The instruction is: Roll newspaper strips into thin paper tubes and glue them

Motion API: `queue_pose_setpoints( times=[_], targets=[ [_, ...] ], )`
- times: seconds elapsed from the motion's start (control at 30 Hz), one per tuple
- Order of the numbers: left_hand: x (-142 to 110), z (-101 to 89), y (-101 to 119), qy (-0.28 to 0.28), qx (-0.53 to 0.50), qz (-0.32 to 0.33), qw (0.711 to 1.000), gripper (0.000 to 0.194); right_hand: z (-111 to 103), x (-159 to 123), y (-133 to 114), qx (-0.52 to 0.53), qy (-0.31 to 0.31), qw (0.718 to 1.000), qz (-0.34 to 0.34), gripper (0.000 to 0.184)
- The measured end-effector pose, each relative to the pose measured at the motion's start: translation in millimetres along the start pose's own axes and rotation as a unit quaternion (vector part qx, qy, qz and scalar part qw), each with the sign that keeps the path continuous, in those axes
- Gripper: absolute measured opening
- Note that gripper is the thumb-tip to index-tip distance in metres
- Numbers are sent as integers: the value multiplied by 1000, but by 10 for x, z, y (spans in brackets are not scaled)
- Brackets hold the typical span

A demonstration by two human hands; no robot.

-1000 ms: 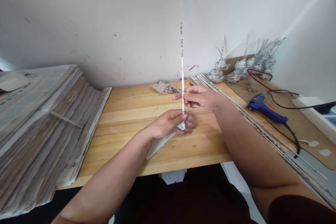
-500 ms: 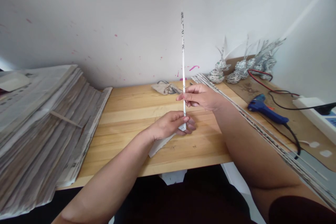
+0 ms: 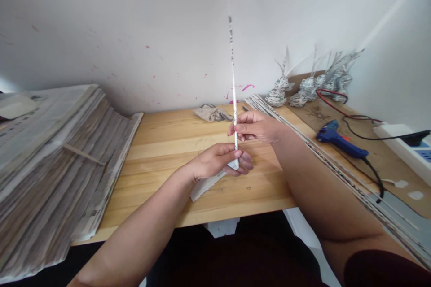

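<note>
A thin rolled newspaper tube [image 3: 233, 85] stands nearly upright over the table, its top end running out of view and blurred. Near its lower end, my left hand [image 3: 218, 159] is closed on the tube, pinching it between thumb and fingers. My right hand [image 3: 254, 126] grips it just above, also in a pinch. From under my left hand a loose strip of newspaper [image 3: 205, 186] with a jagged edge slants down to the left, joined to the tube's bottom. My left palm hides part of that strip.
A tall stack of newspaper [image 3: 67, 166] fills the left. Along the right lie finished paper tubes [image 3: 323, 157], a blue glue gun [image 3: 341, 141] on a brown board [image 3: 367, 161], and a white power strip [image 3: 400, 139]. Woven paper figures [image 3: 278, 92] and a crumpled cloth [image 3: 212, 113] sit near the wall.
The upper part of the tube has tilted slightly to the left. My right hand's fingers have shifted a little on it, while my left hand holds nearly the same place.
</note>
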State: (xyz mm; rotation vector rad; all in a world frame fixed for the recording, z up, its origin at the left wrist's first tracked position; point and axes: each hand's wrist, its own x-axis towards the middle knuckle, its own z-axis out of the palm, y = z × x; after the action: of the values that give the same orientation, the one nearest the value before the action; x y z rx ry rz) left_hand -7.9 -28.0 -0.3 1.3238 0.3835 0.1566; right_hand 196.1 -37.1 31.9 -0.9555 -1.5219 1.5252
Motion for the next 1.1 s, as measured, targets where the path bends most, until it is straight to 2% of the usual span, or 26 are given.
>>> queue_pose_setpoints(
  times=[0.17,0.37,0.43,0.57,0.67,0.77,0.87,0.97,1.1],
  targets=[
    [7,15,-25,15,16,8,1000,36,21,63,37,1,52,999,-5,30],
    [19,-7,-57,7,10,17,1000,37,63,95,16,-17,113,991,-62,35],
    [17,-21,-50,1,5,20,1000,38,59,64,-12,-15,87,995,-47,33],
    [15,-35,-39,-2,1,11,1000,38,34,14,-42,-46,-5,999,3,33],
    [18,-25,-46,6,3,16,1000,37,26,33,-16,-73,33,997,-12,28],
    [18,-7,-46,12,5,19,1000,36,25,55,6,-55,82,995,-22,31],
    [13,3,-33,16,7,18,1000,36,19,35,-7,-46,54,997,4,31],
    [15,0,-31,16,13,21,1000,37,10,17,-14,-89,18,996,18,30],
    [29,-22,-54,20,2,21,1000,39,6,52,23,-128,95,987,-15,28]
  ],
)
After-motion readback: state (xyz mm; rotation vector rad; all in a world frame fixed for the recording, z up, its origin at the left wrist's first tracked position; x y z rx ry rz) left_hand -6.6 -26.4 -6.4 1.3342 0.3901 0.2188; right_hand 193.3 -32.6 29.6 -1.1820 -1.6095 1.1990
